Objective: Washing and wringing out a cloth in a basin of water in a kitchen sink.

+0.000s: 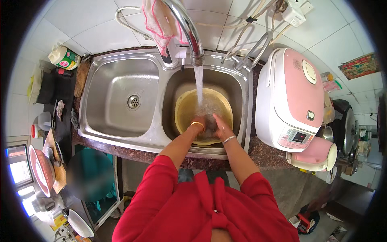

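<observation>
A yellow basin (180,104) stands in the right bowl of the steel double sink (152,130). Water runs into it from the chrome faucet (193,45), and the surface is rippled and foamy. My left hand (199,121) reaches into the basin water just below the stream; its fingers are hidden. My right hand (222,126) is at the basin's right side, partly in the water, its thumb and a finger edge showing. Whether either hand holds something under the water cannot be seen.
Right of the sink stands a pink and white rice cooker (302,99), with a pink kettle-like appliance (317,154) near it. A pink-edged cloth (158,24) hangs behind the faucet. Bottle (65,59), knife (54,115) and cutting board (59,178) lie along the left counter.
</observation>
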Tool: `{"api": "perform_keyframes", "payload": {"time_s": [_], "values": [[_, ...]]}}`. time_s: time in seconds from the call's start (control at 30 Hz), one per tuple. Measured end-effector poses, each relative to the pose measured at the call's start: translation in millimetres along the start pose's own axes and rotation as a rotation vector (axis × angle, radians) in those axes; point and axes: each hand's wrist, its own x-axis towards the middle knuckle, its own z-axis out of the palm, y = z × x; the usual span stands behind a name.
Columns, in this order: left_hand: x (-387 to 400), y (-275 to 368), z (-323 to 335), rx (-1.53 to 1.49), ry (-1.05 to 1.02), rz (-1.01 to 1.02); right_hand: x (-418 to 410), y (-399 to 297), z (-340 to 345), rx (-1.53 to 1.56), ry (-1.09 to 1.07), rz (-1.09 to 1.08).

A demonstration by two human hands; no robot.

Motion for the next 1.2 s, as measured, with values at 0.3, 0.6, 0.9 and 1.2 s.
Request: {"api": "perform_keyframes", "payload": {"time_s": [0.3,0.6,0.9,1.2], "values": [[-118.9,85.5,-48.3,-0.737,0.547,0.445,21.9,24.7,-22.0,0.412,-0.510,-0.175],[-32.1,0.4,-18.0,-0.392,0.785,0.177,-16.3,-2.8,19.2,0.111,-0.396,-0.239],[-43.2,-59.2,-34.8,-0.648,0.633,0.016,-98.4,-39.9,-26.5,-0.804,0.049,-1.031],[-33.7,5.5,-8.4,0.185,0.274,0.316,-83.5,-18.4,-13.7,-0.963,0.165,-0.937]]}}
